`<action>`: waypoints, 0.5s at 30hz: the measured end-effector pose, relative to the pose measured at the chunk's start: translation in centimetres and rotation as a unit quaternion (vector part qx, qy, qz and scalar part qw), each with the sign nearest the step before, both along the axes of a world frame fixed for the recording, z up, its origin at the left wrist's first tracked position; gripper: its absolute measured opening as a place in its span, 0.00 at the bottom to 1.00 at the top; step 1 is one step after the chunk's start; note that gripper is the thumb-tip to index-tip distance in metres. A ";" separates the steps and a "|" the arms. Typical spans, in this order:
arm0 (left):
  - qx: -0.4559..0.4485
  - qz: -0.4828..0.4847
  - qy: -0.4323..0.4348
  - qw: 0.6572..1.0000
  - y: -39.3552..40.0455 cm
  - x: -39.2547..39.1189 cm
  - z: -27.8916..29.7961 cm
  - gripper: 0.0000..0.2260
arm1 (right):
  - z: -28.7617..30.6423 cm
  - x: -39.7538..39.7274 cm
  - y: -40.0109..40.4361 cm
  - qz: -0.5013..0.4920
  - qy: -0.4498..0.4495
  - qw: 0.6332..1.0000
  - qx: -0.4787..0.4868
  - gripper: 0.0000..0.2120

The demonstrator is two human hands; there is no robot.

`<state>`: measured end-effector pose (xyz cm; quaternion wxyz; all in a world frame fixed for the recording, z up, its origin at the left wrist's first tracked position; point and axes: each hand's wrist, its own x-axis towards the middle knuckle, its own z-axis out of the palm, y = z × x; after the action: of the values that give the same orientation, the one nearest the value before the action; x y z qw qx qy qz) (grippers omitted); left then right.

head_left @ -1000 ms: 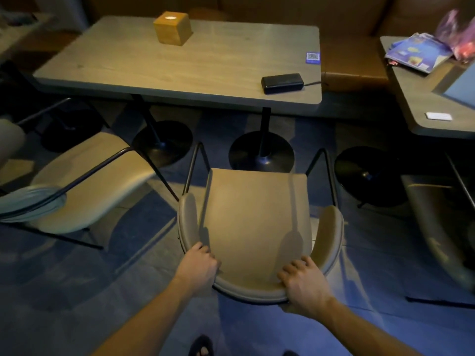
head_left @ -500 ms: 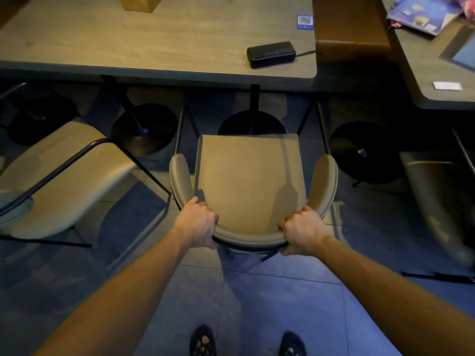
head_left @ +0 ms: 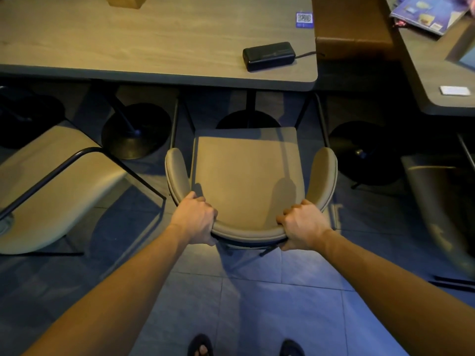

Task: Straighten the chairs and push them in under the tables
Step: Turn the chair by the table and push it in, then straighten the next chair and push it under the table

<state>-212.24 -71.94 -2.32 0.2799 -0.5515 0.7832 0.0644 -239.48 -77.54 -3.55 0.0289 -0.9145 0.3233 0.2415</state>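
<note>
A beige padded chair point(head_left: 246, 173) with a curved backrest and thin black legs faces the wooden table point(head_left: 154, 47) in front of me. Its seat front lies just short of the table's near edge, and its front legs reach under it. My left hand point(head_left: 196, 218) grips the left part of the backrest. My right hand point(head_left: 303, 224) grips the right part. A second beige chair point(head_left: 48, 191) stands at the left, turned at an angle and away from the table. A third chair point(head_left: 442, 201) shows partly at the right edge.
On the table lie a black power bank point(head_left: 268, 55) with a cable, a blue QR card point(head_left: 304, 19) and a wooden box point(head_left: 126, 0). Round black table bases point(head_left: 136, 131) stand on the tiled floor. A second table point(head_left: 437, 80) with magazines point(head_left: 429, 14) stands at the right.
The chair has slid forward toward the table with both hands on its backrest, and I have moved closer. My fingers have closed tighter around the backrest.
</note>
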 end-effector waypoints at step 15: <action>-0.143 0.139 0.006 0.980 7.2 -0.5 1.5 0.62 | 2.1 0.2 4.4 -0.107 -0.038 0.992 -0.053 0.69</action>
<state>-212.71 -64.79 -0.87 0.1814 -0.6886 0.7020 -0.0067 -239.25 -73.17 -1.44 0.0183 -0.8835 0.4301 0.1846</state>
